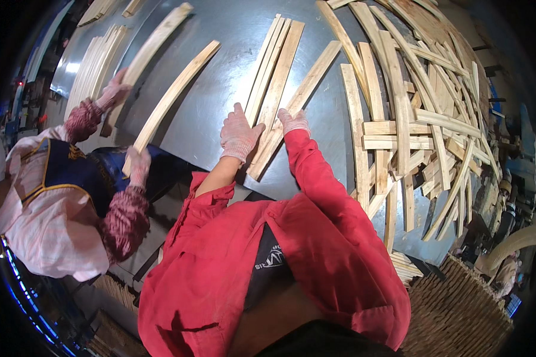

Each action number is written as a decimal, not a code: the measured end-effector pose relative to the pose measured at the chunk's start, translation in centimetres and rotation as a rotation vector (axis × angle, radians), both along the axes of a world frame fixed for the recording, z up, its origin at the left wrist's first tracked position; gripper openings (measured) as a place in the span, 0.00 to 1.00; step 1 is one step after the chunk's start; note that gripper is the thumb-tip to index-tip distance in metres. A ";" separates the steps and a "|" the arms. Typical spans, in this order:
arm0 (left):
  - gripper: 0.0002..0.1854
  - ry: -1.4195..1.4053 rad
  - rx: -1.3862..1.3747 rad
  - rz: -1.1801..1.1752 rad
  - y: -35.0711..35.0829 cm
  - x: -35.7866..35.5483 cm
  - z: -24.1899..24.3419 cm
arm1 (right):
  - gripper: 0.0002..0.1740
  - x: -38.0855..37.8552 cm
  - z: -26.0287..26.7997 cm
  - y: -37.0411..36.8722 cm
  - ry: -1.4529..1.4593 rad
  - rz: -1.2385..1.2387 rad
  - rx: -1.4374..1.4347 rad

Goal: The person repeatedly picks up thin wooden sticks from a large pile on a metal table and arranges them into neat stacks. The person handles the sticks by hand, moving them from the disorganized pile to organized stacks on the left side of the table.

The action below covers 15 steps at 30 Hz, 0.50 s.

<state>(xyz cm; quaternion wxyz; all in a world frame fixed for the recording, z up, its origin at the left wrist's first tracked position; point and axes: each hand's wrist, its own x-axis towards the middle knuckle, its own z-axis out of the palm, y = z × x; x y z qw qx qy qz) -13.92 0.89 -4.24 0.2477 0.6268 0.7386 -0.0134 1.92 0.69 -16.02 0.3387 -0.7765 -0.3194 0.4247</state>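
Observation:
My left hand (239, 136), in a pale knit glove, grips the near end of two narrow wooden slats (268, 67) standing on edge side by side. Its thumb reaches toward a wider flat slat (283, 67) just to their right. My right hand (293, 121), gloved too, holds a slanted wooden slat (315, 73) by its right edge. The near part of that slat lies close to the wider one, and its far end points up and to the right. All of them are on a shiny sheet-metal tabletop (196, 111).
A jumbled pile of wooden slats (397, 102) covers the table's right side. To my left, a co-worker's gloved hands (138, 165) hold a slat each. Beyond them sits a row of stacked slats (94, 67). Bundled wood (455, 308) stands below at right.

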 end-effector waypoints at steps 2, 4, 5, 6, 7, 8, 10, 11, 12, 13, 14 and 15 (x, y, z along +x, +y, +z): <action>0.47 -0.020 0.050 0.028 0.0 -0.2 -1.0 | 0.48 1.0 -1.3 1.5 -0.062 0.014 0.023; 0.43 -0.208 0.100 0.083 0.1 -2.7 -3.4 | 0.48 0.7 -0.6 2.4 -0.005 -0.027 0.088; 0.41 -0.304 0.124 0.097 0.5 -3.5 -4.2 | 0.48 0.7 -0.5 2.5 0.023 -0.059 0.120; 0.39 -0.328 0.072 0.124 0.1 -4.5 -2.7 | 0.49 -0.4 5.8 2.4 -0.153 0.110 0.011; 0.39 -0.300 0.069 0.142 0.1 -4.7 -0.8 | 0.49 -0.8 9.3 3.1 -0.095 0.272 -0.157; 0.40 -0.274 0.064 0.153 0.0 -4.6 0.7 | 0.47 -1.6 9.9 3.9 -0.157 0.400 -0.210; 0.44 -0.197 -0.001 0.105 -0.6 -6.0 1.6 | 0.44 -3.8 10.9 4.8 -0.190 0.709 -0.286; 0.45 -0.102 -0.009 0.062 -1.2 -6.0 1.7 | 0.44 -3.9 10.8 5.3 -0.169 0.928 -0.241; 0.47 -0.008 -0.021 0.037 -2.0 -5.6 2.1 | 0.44 -4.2 12.2 5.3 -0.192 0.867 -0.270; 0.48 0.083 -0.032 0.010 -2.7 -5.1 2.3 | 0.46 -4.5 13.6 5.2 -0.219 0.807 -0.299; 0.52 0.116 -0.087 0.060 -2.4 -4.7 1.5 | 0.48 -4.8 12.9 4.2 -0.407 0.752 -0.196; 0.51 0.047 -0.054 0.079 -1.9 -5.0 0.6 | 0.51 -4.8 11.7 2.7 -0.589 0.686 -0.092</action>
